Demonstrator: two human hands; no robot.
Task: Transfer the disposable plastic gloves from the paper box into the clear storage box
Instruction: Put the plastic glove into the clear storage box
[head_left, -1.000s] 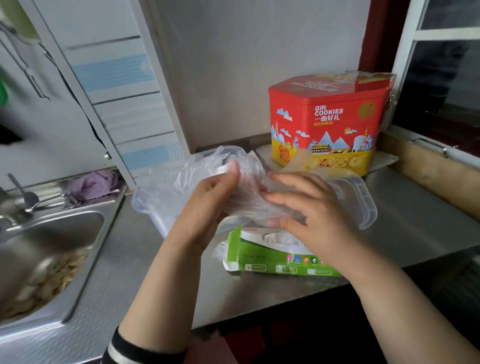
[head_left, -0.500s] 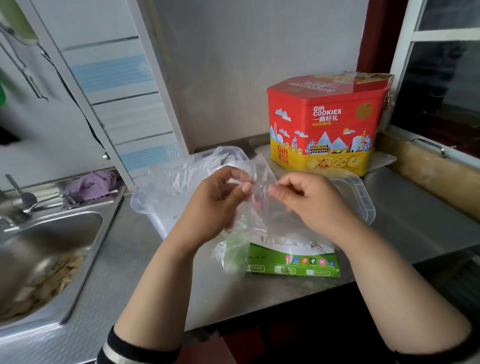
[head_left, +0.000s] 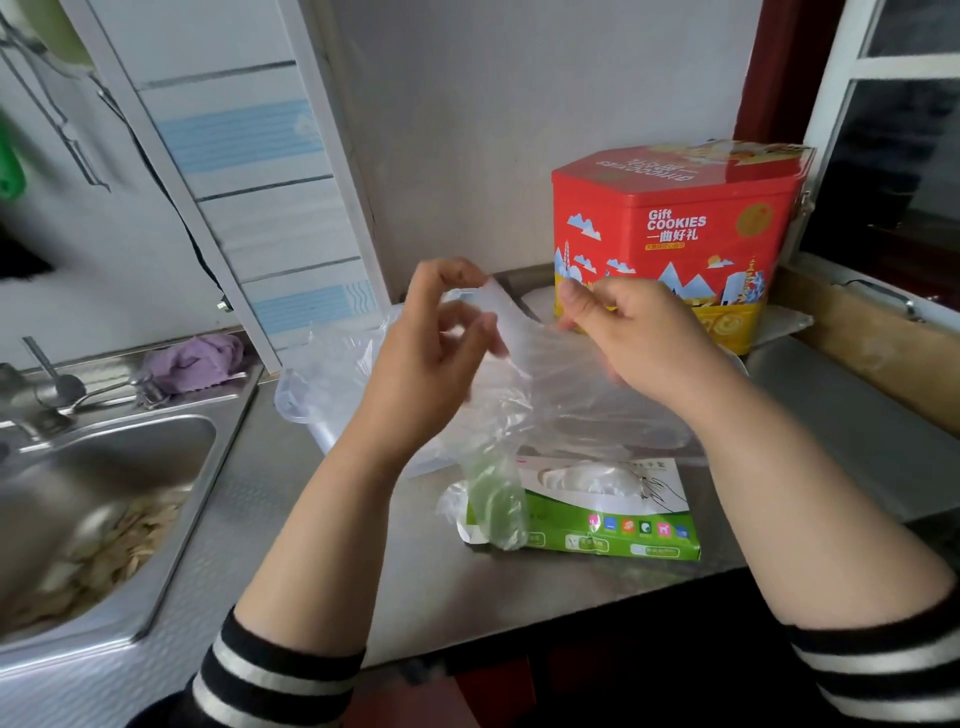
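Observation:
Both hands hold a thin clear plastic glove (head_left: 524, 374) stretched between them above the counter. My left hand (head_left: 441, 358) pinches its upper left edge; my right hand (head_left: 634, 338) grips the other side. The glove hangs down over the green and white paper box (head_left: 618, 535), which lies flat near the counter's front edge with more gloves showing in its opening. The clear storage box (head_left: 306, 395) stands behind the hands, largely hidden by them and by loose plastic lying in it.
A red and yellow cookie tin (head_left: 675, 228) stands at the back right by the window frame. A steel sink (head_left: 104, 493) with scraps in it lies to the left, with a purple cloth (head_left: 195, 361) on its rim. The steel counter (head_left: 857, 431) stretches right.
Both hands rose and drew apart, pulling the glove up out of the paper box and spreading it. The right hand left the box top.

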